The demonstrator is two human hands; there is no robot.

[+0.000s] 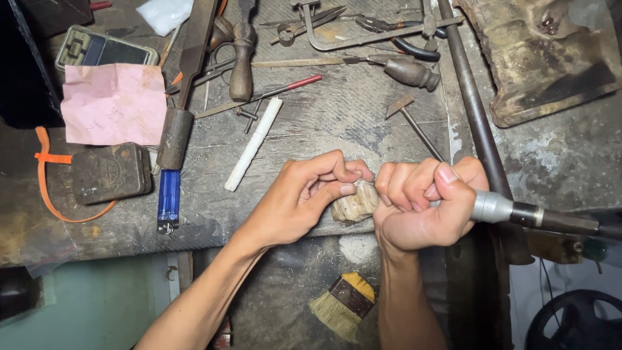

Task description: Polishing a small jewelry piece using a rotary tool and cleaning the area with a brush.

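Note:
My left hand [310, 194] pinches a small piece against a worn wooden bench peg [355, 203] at the front edge of the workbench [337, 116]; the piece itself is hidden by my fingers. My right hand [424, 204] is wrapped around a silver rotary tool handpiece [499, 207], whose dark shaft runs off to the right. The tool's tip points left toward the peg and is covered by my fingers. The two hands touch each other over the peg.
Files, pliers, a small hammer [414, 123], a white stick [254, 144], a blue lighter [168, 199], a dark tin [110, 172], pink paper [114, 104] and a small scale [103, 49] litter the bench. A metal bar [476, 110] runs diagonally at right. A brush [342, 304] lies below.

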